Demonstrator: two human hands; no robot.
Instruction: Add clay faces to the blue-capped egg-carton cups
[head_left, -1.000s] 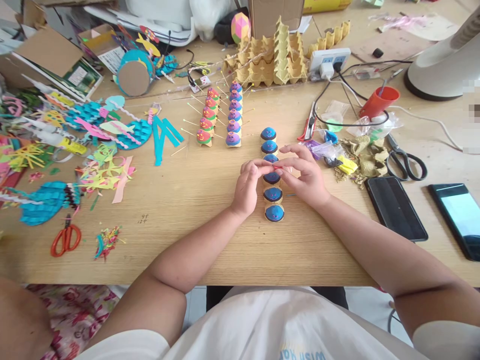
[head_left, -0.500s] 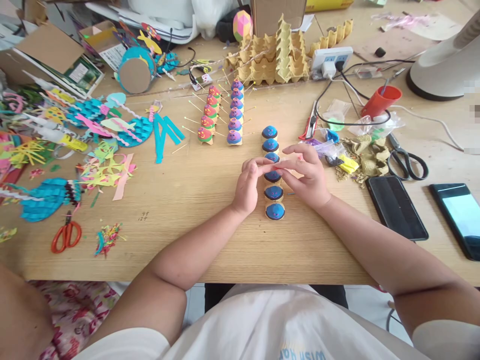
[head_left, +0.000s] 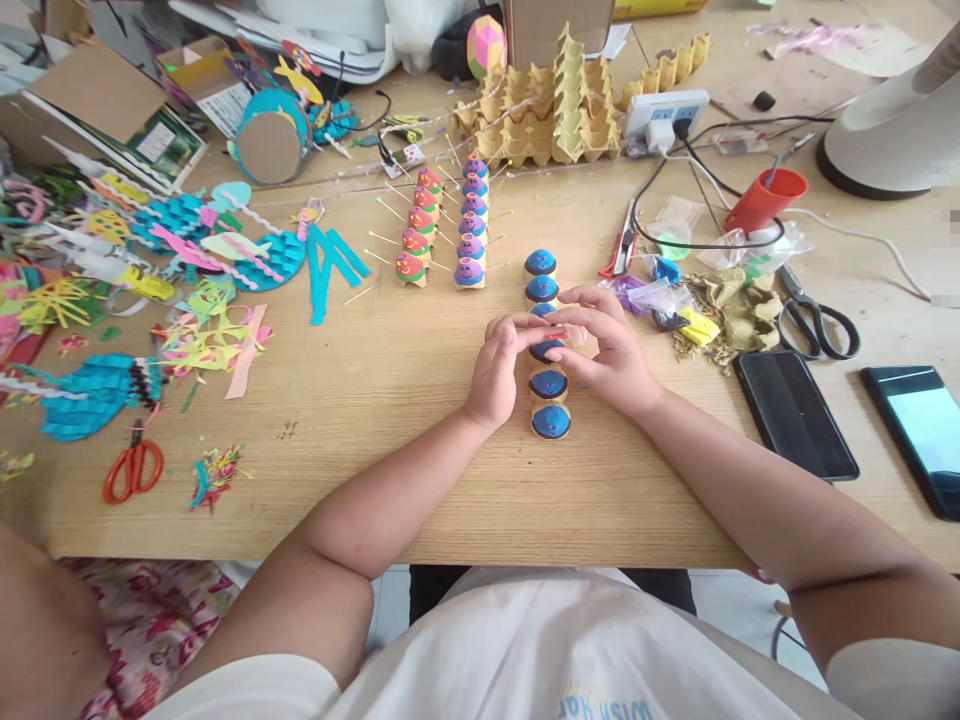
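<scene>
While facing a wood-grain desk (head_left: 420,490) strewn with paper scraps (head_left: 210,342) above white floor tiles (head_left: 386,612), poises both hands (head_left: 496,375) (head_left: 619,355) around a small red piece (head_left: 556,334), with grip unclear.

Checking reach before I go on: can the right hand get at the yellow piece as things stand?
Probably yes: bare tabletop shows between the right hand and the yellow piece, though a dark packet sits close beside it and the hand is at a small red piece.

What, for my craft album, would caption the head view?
Left hand and right hand frame a small red piece over blue-domed cardboard cups.
</scene>
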